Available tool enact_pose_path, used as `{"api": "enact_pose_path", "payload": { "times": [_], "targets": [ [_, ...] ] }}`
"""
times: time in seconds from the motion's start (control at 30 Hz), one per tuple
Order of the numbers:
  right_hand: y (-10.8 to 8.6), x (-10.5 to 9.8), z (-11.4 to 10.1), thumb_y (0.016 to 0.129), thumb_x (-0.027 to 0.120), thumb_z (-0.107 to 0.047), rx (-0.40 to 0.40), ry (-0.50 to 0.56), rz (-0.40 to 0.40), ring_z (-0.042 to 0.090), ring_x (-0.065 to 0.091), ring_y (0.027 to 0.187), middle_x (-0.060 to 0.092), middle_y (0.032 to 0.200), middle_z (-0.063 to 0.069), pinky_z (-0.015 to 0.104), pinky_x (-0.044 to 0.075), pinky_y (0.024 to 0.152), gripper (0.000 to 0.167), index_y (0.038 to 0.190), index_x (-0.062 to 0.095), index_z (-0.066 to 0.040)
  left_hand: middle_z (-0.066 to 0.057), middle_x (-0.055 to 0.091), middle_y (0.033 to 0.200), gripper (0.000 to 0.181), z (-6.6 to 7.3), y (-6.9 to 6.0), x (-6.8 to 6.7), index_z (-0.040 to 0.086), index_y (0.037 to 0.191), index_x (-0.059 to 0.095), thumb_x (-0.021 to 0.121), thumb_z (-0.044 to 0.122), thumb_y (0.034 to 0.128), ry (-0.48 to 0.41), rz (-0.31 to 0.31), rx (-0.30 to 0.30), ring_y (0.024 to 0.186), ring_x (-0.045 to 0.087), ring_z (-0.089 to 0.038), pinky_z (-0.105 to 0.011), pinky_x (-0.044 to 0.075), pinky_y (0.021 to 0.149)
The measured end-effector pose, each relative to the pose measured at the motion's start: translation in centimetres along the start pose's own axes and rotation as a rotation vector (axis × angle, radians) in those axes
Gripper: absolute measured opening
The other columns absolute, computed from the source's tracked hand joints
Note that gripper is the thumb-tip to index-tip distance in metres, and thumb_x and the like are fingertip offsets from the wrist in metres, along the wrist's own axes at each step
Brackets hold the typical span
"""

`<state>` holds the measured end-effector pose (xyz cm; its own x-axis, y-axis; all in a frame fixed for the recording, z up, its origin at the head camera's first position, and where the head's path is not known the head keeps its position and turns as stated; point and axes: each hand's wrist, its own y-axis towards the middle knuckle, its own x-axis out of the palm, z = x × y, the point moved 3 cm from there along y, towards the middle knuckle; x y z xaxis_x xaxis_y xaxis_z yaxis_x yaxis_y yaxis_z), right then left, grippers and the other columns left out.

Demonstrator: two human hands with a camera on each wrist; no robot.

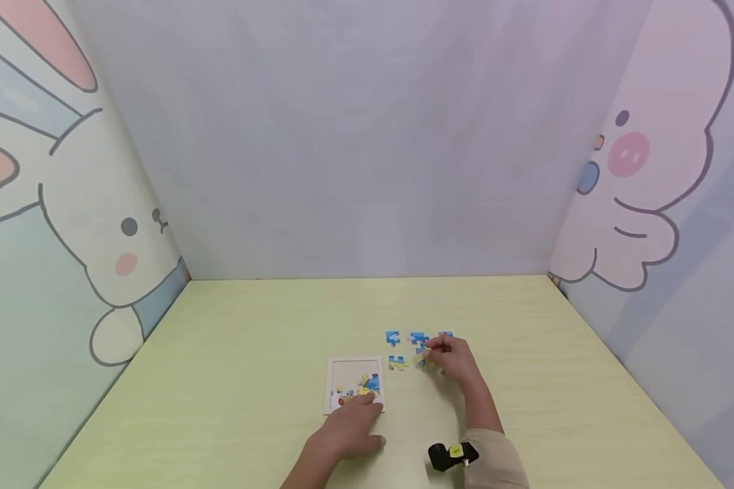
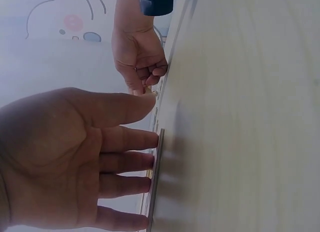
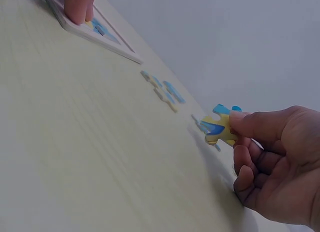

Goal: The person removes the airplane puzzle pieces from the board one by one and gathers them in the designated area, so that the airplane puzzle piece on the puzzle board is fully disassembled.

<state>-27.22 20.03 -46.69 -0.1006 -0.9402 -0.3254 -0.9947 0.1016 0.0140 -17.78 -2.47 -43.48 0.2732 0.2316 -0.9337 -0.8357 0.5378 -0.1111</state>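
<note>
A white-framed puzzle tray (image 1: 327, 386) lies on the table, with joined pieces along its bottom and right side. My left hand (image 1: 350, 429) rests on its lower right edge; in the left wrist view the left hand's (image 2: 60, 157) fingers are straight, their tips at the frame edge. To the right of the tray, my right hand (image 1: 455, 360) pinches a yellow and blue puzzle piece (image 3: 222, 126) between thumb and fingers, raised above the table in the right wrist view. Blue pieces (image 1: 393, 337) and a yellow-blue piece (image 1: 397, 363) lie beside it.
A pale wooden table (image 1: 251, 339) carries everything. Fabric walls with a cartoon rabbit (image 1: 110, 224) on the left and a pink-nosed figure (image 1: 660, 149) on the right enclose it. A black device (image 1: 446, 457) is at the right sleeve (image 1: 495, 458).
</note>
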Motion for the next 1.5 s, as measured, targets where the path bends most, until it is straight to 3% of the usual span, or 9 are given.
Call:
{"api": "enact_pose_path", "payload": {
  "times": [0.27, 0.5, 1.17, 1.5],
  "targets": [
    [0.8, 0.2, 1.0, 0.079, 0.067, 0.000, 0.037, -0.177, 0.012, 0.016, 0.050, 0.067, 0.059, 0.076, 0.005, 0.028, 0.043, 0.057, 0.007, 0.086, 0.066, 0.002, -0.011, 0.052, 0.130, 0.048, 0.1, -0.1, 0.0, 0.004, 0.120, 0.061, 0.070, 0.029, 0.0788, -0.020, -0.005, -0.009, 0.121, 0.045, -0.026, -0.037, 0.040, 0.095],
    [0.7, 0.3, 0.3, 0.079, 0.068, -0.004, -0.008, -0.298, 0.018, 0.018, 0.052, 0.072, 0.062, 0.079, 0.004, 0.031, 0.043, 0.063, 0.006, 0.083, 0.069, 0.000, -0.010, 0.051, 0.131, 0.049, 0.2, 0.1, -0.1, 0.006, 0.121, 0.060, 0.069, 0.031, 0.0794, -0.016, -0.023, -0.016, 0.122, 0.044, -0.026, -0.038, 0.040, 0.095],
    [0.4, 0.4, 0.5, 0.078, 0.069, -0.004, 0.043, -0.247, 0.004, 0.019, 0.051, 0.073, 0.061, 0.079, 0.004, 0.030, 0.041, 0.064, 0.014, 0.090, 0.068, 0.002, -0.009, 0.051, 0.132, 0.049, -0.1, 0.0, 0.2, 0.007, 0.121, 0.061, 0.070, 0.031, 0.0788, -0.016, -0.027, -0.032, 0.121, 0.045, -0.027, -0.040, 0.042, 0.092],
    [-1.2, 1.1, -0.7, 0.078, 0.070, -0.001, -0.057, -0.144, -0.035, 0.016, 0.052, 0.065, 0.060, 0.074, 0.003, 0.030, 0.041, 0.057, 0.022, 0.097, 0.065, 0.007, -0.010, 0.051, 0.131, 0.049, -0.1, -0.1, 0.1, 0.006, 0.120, 0.061, 0.070, 0.031, 0.0787, -0.006, -0.008, -0.015, 0.120, 0.046, -0.027, -0.041, 0.042, 0.092]
  ]
}}
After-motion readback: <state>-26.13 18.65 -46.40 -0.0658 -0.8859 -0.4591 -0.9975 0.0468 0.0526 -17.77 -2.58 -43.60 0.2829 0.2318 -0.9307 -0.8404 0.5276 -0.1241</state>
